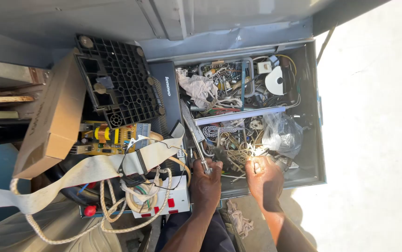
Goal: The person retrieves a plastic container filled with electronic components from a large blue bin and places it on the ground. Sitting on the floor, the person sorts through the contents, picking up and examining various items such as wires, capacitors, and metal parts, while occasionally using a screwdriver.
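Observation:
My left hand is closed around the handle of a long metal tool whose shaft lies up along the left side of an open grey metal toolbox. My right hand pinches a small shiny metal part at the front of the box, over a tangle of wires and cord. The box is crammed with tools, wires, a crumpled cloth, a clear plastic bag and a white disc.
Left of the box lie a yellow circuit board, a black plastic grid panel, a cardboard box, a grey ribbon cable, rope and a white device with red buttons. Sunlit concrete floor lies to the right.

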